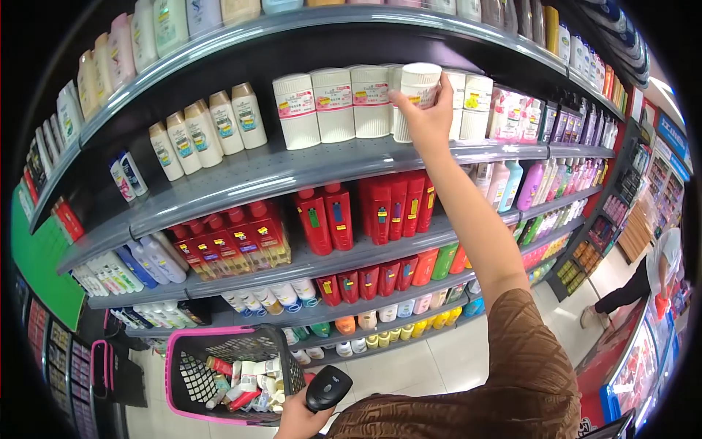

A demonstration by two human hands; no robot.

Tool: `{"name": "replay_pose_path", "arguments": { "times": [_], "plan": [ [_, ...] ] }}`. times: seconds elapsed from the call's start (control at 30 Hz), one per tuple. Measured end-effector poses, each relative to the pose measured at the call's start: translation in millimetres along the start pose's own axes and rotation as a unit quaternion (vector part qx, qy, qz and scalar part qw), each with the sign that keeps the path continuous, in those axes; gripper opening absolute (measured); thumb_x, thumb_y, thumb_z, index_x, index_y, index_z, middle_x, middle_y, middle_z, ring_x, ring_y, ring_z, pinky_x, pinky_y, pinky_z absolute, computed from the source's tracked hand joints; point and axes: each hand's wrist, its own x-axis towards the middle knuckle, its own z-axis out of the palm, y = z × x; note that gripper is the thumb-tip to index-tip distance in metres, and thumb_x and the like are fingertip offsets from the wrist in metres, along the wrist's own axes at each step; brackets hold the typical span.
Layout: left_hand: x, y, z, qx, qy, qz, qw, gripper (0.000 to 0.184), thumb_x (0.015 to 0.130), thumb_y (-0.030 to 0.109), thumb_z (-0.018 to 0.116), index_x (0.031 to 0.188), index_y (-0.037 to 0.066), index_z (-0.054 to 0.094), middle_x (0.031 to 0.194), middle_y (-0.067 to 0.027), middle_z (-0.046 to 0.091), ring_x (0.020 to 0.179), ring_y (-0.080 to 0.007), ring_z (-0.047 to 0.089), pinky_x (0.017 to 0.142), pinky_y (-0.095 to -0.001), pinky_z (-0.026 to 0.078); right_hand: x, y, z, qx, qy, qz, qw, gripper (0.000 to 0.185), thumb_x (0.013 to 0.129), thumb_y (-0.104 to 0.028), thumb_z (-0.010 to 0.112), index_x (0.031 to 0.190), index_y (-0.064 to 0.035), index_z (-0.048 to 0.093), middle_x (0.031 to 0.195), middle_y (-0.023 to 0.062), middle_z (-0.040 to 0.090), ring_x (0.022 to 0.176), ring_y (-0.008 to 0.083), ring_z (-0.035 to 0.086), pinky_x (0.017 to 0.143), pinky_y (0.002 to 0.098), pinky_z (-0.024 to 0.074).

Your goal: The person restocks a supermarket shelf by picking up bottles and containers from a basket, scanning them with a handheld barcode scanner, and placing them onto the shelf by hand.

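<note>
My right hand (430, 121) reaches up to a shelf and grips a white canister (420, 77) with a ribbed body, fingers and thumb on its sides. Beside it stand similar white canisters (335, 110) with pink labels, and one with a yellow-green label (477, 102). Low in the view, my left hand (298, 418) is wrapped round a black handheld barcode scanner (329, 388). Just left of that hand, a black shopping basket with a pink rim (172, 373) holds several mixed bottles and packages (248, 384).
Beige bottles (201, 132) stand left of the canisters. Red bottles (316, 219) fill the shelf below, over a shelf of smaller containers. Another shelf with bottles (170, 25) runs above. At the right, a person (654, 271) stands in the aisle near a display stand (636, 366).
</note>
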Motion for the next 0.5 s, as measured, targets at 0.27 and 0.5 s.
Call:
{"name": "replay_pose_path", "arguments": {
  "times": [0.27, 0.5],
  "plan": [
    [-2.3, -4.5, 3.7, -0.014, -0.004, -0.019, 1.0, 0.031, 0.081, 0.011, 0.079, 0.11, 0.0, 0.072, 0.091, -0.0079, 0.076, 0.083, -0.0122, 0.069, 0.078, -0.0321, 0.055, -20.5, -12.2, 39.3, -0.078, -0.04, 0.017, 0.996, 0.106, 0.068, -0.028, 0.095, 0.149, 0.0091, 0.035, 0.142, 0.0257, 0.051, 0.133, 0.0331, 0.051, 0.113, 0.0391, 0.0399],
    [-13.4, -26.3, -9.3, -0.047, -0.011, -0.043, 0.998, 0.029, 0.083, 0.013, 0.08, 0.109, 0.001, 0.073, 0.093, -0.007, 0.076, 0.086, -0.0115, 0.068, 0.081, -0.0318, 0.055, -29.2, -15.4, 43.2, -0.175, -0.053, -0.029, 0.983, 0.106, 0.068, -0.03, 0.093, 0.149, 0.0068, 0.036, 0.145, 0.0274, 0.049, 0.137, 0.0388, 0.048, 0.115, 0.0416, 0.0393]
  ]
}}
